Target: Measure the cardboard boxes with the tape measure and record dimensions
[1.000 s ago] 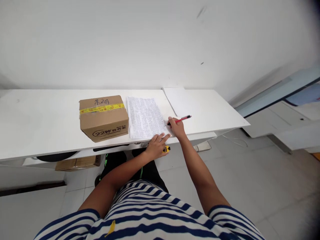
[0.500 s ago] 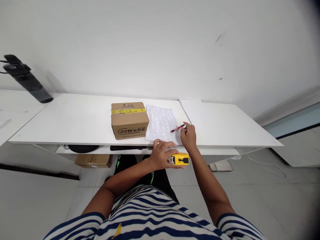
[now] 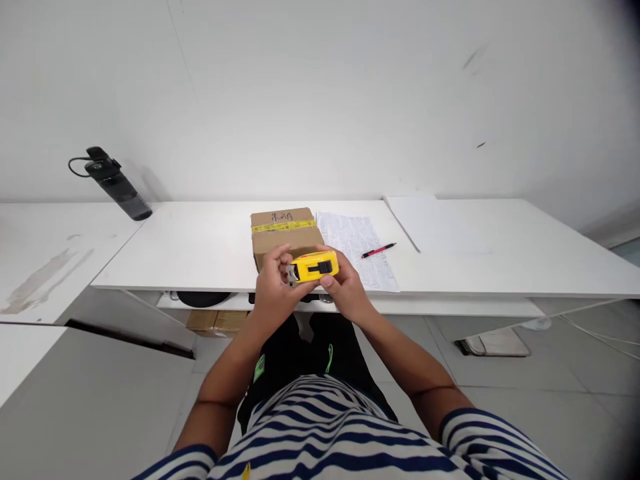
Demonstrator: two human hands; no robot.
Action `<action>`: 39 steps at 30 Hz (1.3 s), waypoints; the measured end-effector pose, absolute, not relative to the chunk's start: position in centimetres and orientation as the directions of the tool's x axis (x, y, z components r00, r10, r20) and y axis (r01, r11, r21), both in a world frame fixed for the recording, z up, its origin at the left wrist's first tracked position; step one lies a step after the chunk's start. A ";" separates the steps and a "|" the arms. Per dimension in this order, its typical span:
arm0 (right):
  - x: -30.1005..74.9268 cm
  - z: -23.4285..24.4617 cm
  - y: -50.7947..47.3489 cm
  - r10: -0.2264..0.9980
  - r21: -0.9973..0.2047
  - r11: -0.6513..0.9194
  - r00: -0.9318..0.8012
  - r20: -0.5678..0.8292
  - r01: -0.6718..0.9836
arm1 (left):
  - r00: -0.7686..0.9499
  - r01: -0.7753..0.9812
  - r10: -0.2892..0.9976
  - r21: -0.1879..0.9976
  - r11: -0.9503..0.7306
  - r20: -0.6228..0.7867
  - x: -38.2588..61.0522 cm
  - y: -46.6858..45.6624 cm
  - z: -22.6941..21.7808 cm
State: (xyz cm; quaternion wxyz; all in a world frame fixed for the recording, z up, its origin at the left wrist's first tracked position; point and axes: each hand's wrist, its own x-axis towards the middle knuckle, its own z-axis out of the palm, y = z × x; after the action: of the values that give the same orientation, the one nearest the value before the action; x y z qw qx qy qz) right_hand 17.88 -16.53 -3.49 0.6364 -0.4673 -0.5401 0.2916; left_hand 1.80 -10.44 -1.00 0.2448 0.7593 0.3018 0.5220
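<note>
Both my hands hold a yellow tape measure (image 3: 314,267) with a black slide button, raised in front of the desk edge. My left hand (image 3: 278,285) grips its left end, by the metal hook. My right hand (image 3: 347,288) is closed around its right end, thumb on the near side. Just behind lies a taped cardboard box (image 3: 286,235), its front face partly hidden by my hands. To the box's right is a sheet of handwritten paper (image 3: 345,230), with a red and black pen (image 3: 379,251) resting on it.
A dark water bottle (image 3: 120,187) stands at the left of the white desk (image 3: 200,247). White paper (image 3: 425,223) lies at the back right. Beneath the desktop are a shelf (image 3: 450,305) and cardboard boxes (image 3: 215,323). A flat pale object (image 3: 497,342) is on the floor.
My right hand has left the pen on the paper and taken hold of the tape measure's right end. The tape measure has come up and left, before the box. The view has turned left.
</note>
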 end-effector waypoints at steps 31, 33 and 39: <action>28.0 -2.1 -14.5 0.368 -0.798 0.384 0.716 0.594 0.464 | 0.213 -0.312 0.967 0.948 -0.065 0.136 -7.6 -2.0 2.4; 29.2 -1.8 -14.0 0.360 -0.801 0.389 0.725 0.587 0.456 | 0.207 -0.390 0.977 0.920 0.035 0.051 -9.2 -1.0 2.7; 31.1 -1.7 -13.3 0.358 -0.819 0.439 0.764 0.537 0.370 | 0.115 -0.686 0.993 0.724 0.074 0.008 -15.9 1.2 2.0</action>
State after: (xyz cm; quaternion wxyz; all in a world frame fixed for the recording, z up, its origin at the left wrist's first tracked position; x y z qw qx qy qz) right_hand 31.07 -13.27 -1.71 0.7755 -0.5296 -0.3436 -0.0038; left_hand -15.86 1.18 1.98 0.6854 0.2963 0.2590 0.6126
